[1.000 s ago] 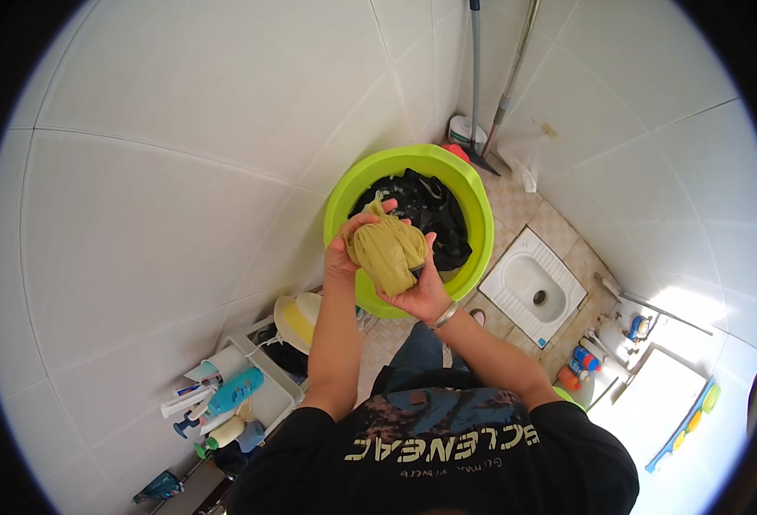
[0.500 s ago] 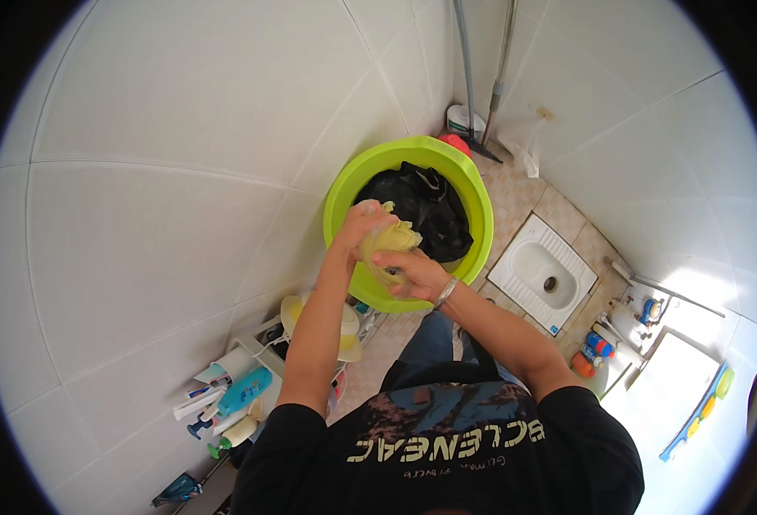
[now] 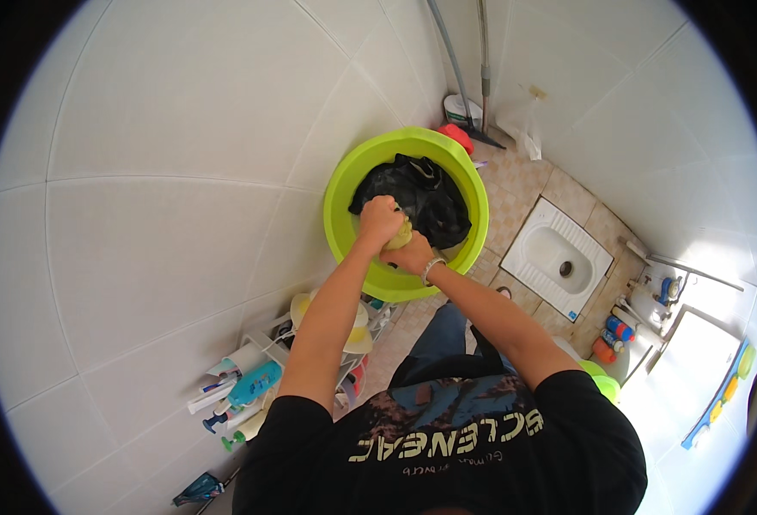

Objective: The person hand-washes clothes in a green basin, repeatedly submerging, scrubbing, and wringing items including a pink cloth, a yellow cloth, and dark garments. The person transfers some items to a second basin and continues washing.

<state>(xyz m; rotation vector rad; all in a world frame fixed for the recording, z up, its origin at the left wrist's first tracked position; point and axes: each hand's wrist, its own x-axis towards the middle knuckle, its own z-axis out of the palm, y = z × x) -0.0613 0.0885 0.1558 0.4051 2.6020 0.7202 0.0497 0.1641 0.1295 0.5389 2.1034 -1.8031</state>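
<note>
Both hands are closed around a bunched pale-yellow cloth (image 3: pixel 401 235), which shows only between my fists. My left hand (image 3: pixel 380 221) grips its upper left end, and my right hand (image 3: pixel 411 254) clasps the lower right end. A bracelet circles my right wrist. Beneath my hands is a round lime-green tub (image 3: pixel 337 210), standing by the tiled wall. Inside it lies a heap of wet-looking black fabric (image 3: pixel 443 210), just beyond my fists. What kind of cloth I hold cannot be made out.
Right of the tub, a white squat toilet (image 3: pixel 537 245) is set in the tiled floor. A squeegee (image 3: pixel 486 137) leans in the corner beside a red object (image 3: pixel 456 136). At lower left stands a rack with a blue bottle (image 3: pixel 255 384) and other bottles.
The yellow cloth, loose and spread between my hands before, is now squeezed small inside my fists. My left hand has turned over it and the right has closed tighter.
</note>
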